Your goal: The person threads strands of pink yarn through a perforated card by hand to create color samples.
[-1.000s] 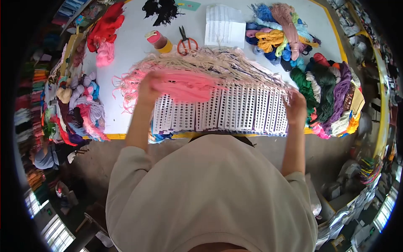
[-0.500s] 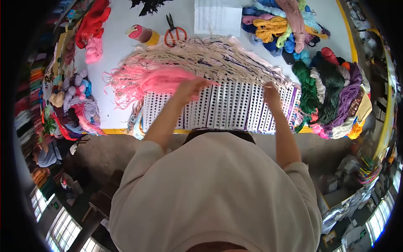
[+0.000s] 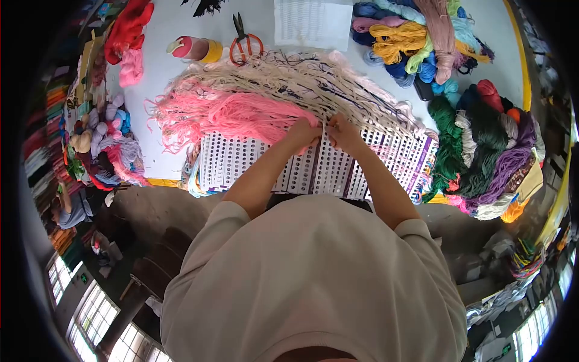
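Note:
My left hand [image 3: 305,134] is closed on the end of a thick bundle of pink yarn [image 3: 253,114], which trails away to the left. Close beside it, my right hand [image 3: 345,134] has its fingers pinched together at the upper edge of the cards; what they hold is too small to make out. Beneath both hands lies a row of white cards with punched holes [image 3: 235,161], some with purple strips. Long cream and dark yarn strands [image 3: 301,75] fan out from the cards' far edge.
Beyond the strands are orange-handled scissors [image 3: 246,47], a yarn cone [image 3: 196,48] and a printed sheet [image 3: 312,24]. Coloured skeins [image 3: 398,39] lie at the back right, more skeins [image 3: 482,139] at the right, and others [image 3: 108,142] at the left edge.
My right hand has moved left from the right part of the cards, and my left hand slightly right with the pink yarn. The two hands now almost meet. The view has shifted slightly.

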`<move>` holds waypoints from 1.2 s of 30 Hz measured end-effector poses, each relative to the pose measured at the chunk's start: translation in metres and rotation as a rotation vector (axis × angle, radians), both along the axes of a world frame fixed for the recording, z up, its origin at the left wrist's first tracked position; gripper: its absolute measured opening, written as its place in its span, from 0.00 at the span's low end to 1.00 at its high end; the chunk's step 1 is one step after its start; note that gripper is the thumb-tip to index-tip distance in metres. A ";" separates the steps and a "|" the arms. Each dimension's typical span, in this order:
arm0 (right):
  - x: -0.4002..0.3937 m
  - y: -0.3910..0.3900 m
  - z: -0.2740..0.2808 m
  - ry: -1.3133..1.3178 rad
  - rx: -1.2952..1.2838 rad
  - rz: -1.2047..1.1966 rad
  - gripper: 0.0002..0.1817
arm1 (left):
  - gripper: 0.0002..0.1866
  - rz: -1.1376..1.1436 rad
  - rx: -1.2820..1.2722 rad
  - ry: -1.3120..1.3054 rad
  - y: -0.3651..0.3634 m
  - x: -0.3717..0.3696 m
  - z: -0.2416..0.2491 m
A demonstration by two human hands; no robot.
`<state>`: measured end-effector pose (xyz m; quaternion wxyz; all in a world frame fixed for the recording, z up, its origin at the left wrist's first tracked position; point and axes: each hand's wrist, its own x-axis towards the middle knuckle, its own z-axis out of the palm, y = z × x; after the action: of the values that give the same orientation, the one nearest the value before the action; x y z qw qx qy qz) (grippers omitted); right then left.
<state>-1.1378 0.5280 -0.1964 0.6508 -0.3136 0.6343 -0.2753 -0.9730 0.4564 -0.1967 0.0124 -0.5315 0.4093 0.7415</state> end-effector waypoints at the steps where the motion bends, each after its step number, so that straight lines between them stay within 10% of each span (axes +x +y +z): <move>1: -0.001 0.000 0.000 -0.007 0.000 -0.009 0.09 | 0.08 -0.069 -0.145 -0.114 0.000 0.001 0.000; 3: 0.000 0.003 -0.011 -0.049 0.015 -0.043 0.10 | 0.07 -0.137 -0.285 -0.236 -0.002 0.011 0.002; 8: 0.000 0.004 -0.018 -0.051 0.026 -0.040 0.11 | 0.08 0.420 0.372 0.266 -0.012 0.023 0.041; 12: -0.006 0.000 0.001 -0.232 0.017 -0.117 0.11 | 0.13 0.398 0.549 0.456 0.001 0.005 0.046; 17: -0.007 0.005 -0.008 -0.261 0.000 -0.129 0.16 | 0.15 -0.587 -0.369 -0.491 0.001 -0.019 0.052; 19: -0.001 0.008 -0.013 0.117 -0.128 0.076 0.17 | 0.16 -0.528 -0.737 -0.489 -0.009 0.019 0.025; 22: 0.006 0.006 -0.013 0.244 -0.066 0.099 0.18 | 0.09 0.400 0.175 0.013 -0.071 0.090 0.067; 26: 0.007 0.000 -0.002 0.267 0.018 0.151 0.17 | 0.09 0.843 -0.026 0.443 -0.143 0.189 0.098; 29: 0.010 0.002 -0.004 0.260 0.031 0.116 0.16 | 0.14 0.812 -0.590 -0.068 -0.130 0.164 0.153; 33: 0.022 0.003 -0.005 0.313 -0.049 0.069 0.15 | 0.17 0.392 -0.342 -0.115 -0.075 0.129 0.148; 36: 0.044 0.000 0.052 0.087 -0.227 -0.298 0.11 | 0.23 0.467 -0.185 0.422 -0.025 0.080 0.159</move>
<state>-1.0935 0.5282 -0.1446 0.5350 -0.2992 0.6662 -0.4247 -0.8927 0.4317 -0.0376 -0.2916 -0.4443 0.3356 0.7778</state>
